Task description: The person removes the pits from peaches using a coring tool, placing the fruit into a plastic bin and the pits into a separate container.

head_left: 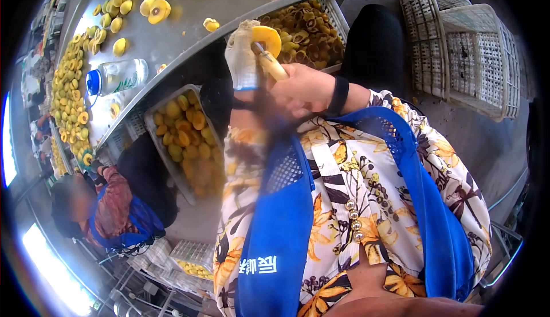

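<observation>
My left hand [242, 59], in a white glove, holds a yellow halved fruit [267, 40] near the metal table's edge. In my bare right hand [298, 89] is a tool with a pale handle [272, 66], and its metal tip touches or nearly touches the cut face of the fruit. Below both hands is a crate of brownish fruit pieces [309, 27]. A small yellow piece [211, 24] lies on the table just left of the glove.
On the metal table [189, 7] are halved fruits and a blue-capped bottle [123, 76]. A crate of yellow fruit [184, 130] stands below at left. Another person [117, 202] sits at the far left. Empty white crates [470, 59] stand at right.
</observation>
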Available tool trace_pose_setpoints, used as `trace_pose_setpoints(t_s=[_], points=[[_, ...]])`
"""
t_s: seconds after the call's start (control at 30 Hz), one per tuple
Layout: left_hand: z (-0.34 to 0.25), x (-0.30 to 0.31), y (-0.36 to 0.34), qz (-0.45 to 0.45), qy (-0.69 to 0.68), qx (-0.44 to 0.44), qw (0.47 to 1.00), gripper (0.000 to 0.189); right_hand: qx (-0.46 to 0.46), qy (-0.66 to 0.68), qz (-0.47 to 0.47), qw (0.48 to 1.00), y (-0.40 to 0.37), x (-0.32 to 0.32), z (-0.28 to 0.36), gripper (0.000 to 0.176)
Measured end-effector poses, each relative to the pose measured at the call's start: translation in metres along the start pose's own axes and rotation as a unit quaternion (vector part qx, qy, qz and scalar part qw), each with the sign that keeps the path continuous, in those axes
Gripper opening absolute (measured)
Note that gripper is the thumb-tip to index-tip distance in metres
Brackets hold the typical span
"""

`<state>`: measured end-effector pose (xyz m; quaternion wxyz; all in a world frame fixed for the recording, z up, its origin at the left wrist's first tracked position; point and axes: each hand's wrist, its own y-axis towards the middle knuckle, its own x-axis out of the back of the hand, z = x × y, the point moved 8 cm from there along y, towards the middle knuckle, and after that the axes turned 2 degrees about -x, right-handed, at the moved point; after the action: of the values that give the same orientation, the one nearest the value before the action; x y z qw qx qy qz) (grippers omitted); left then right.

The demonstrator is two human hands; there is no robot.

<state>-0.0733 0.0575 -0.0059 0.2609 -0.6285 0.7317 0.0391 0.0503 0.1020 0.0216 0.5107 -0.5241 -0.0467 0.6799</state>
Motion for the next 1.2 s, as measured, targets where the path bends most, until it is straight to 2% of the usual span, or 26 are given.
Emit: trace_pose_setpoints(t_s=[0.1,0.13,0.23,0.27,0.3,0.37,0.43,0.47,0.5,0.57,0.6,0.63,0.67,0.7,0.73,0.77,0.8,0.83,0.9,0.93,1.0,1.03,1.07,1.1,1.13,1.2], points=[[-0.017,-0.004,-0.003,0.015,0.153,-0.092,0.984,0.022,-0.028,0.042,0.049,0.998,0.004,0.001,-0.007,0.013],[-0.014,-0.001,0.004,0.039,0.157,-0.112,0.980,0.027,-0.036,0.055,0.058,0.996,0.005,0.000,-0.007,0.014],[0.019,0.008,0.006,0.053,-0.037,0.082,0.995,0.035,-0.032,0.074,0.083,0.993,0.008,-0.001,-0.008,0.016],[0.022,0.001,-0.005,0.059,-0.066,0.139,0.986,0.046,-0.025,0.078,0.092,0.992,0.010,-0.002,-0.008,0.016],[0.032,0.000,-0.009,0.135,-0.078,0.204,0.967,0.051,0.013,0.044,0.074,0.996,0.014,0.002,-0.008,0.014],[0.040,0.012,-0.001,0.095,-0.087,0.215,0.968,0.054,0.091,-0.028,0.041,0.995,0.024,0.007,-0.003,0.011],[0.034,0.022,-0.002,0.113,-0.217,0.247,0.937,0.054,0.151,-0.140,-0.007,0.979,0.021,0.006,0.003,0.010],[0.032,0.047,0.007,0.000,-0.205,0.205,0.957,0.057,0.182,-0.193,-0.029,0.964,0.019,0.005,0.007,0.010],[0.026,0.068,0.014,-0.111,-0.189,0.158,0.963,0.060,0.168,-0.232,-0.082,0.955,0.025,0.024,0.007,0.016],[-0.002,0.071,0.004,-0.025,-0.164,0.120,0.979,0.059,0.252,-0.329,-0.196,0.889,0.033,0.053,0.020,0.012],[-0.020,0.088,-0.004,-0.031,-0.081,0.057,0.995,0.058,0.231,-0.381,-0.202,0.872,0.026,0.054,0.029,0.016],[-0.030,0.112,-0.013,-0.094,-0.118,0.060,0.987,0.055,0.234,-0.436,-0.225,0.840,0.025,0.061,0.031,0.018],[-0.042,0.144,-0.026,-0.142,-0.069,0.058,0.986,0.053,0.236,-0.486,-0.252,0.803,0.025,0.071,0.031,0.019],[-0.054,0.168,-0.041,-0.142,-0.053,0.048,0.987,0.052,0.205,-0.484,-0.270,0.807,0.025,0.082,0.030,0.020],[-0.060,0.219,-0.050,-0.254,0.031,-0.059,0.965,0.049,0.173,-0.481,-0.287,0.810,0.025,0.093,0.028,0.022],[-0.085,0.236,-0.073,-0.321,0.171,-0.123,0.924,0.046,0.141,-0.478,-0.303,0.812,0.024,0.104,0.026,0.023],[-0.095,0.259,-0.078,-0.340,0.353,-0.096,0.866,0.043,0.131,-0.486,-0.297,0.811,0.026,0.106,0.025,0.022],[-0.105,0.281,-0.083,-0.361,0.519,-0.061,0.772,0.040,0.120,-0.494,-0.289,0.811,0.029,0.105,0.022,0.022],[-0.130,0.237,-0.065,-0.290,0.534,-0.166,0.777,0.039,0.164,-0.505,-0.300,0.793,0.030,0.105,0.021,0.023],[-0.132,0.178,-0.056,-0.255,0.403,-0.204,0.855,0.037,0.170,-0.505,-0.302,0.791,0.029,0.103,0.021,0.024],[-0.121,0.110,-0.012,-0.184,0.433,-0.206,0.858,0.034,0.191,-0.511,-0.304,0.781,0.026,0.102,0.021,0.025],[-0.122,0.045,-0.002,-0.115,0.506,-0.226,0.824,0.031,0.206,-0.514,-0.304,0.775,0.027,0.103,0.020,0.023],[-0.102,0.011,0.027,-0.043,0.531,-0.233,0.814,0.032,0.221,-0.517,-0.304,0.769,0.027,0.102,0.020,0.022],[-0.092,-0.043,0.034,0.005,0.595,-0.300,0.745,0.039,0.234,-0.510,-0.308,0.769,0.024,0.104,0.020,0.022],[-0.078,-0.094,0.042,0.064,0.670,-0.285,0.682,0.038,0.244,-0.503,-0.311,0.769,0.021,0.105,0.021,0.021],[-0.029,-0.154,0.068,0.168,0.748,-0.202,0.610,0.045,0.243,-0.494,-0.325,0.769,0.004,0.107,0.024,0.020]])
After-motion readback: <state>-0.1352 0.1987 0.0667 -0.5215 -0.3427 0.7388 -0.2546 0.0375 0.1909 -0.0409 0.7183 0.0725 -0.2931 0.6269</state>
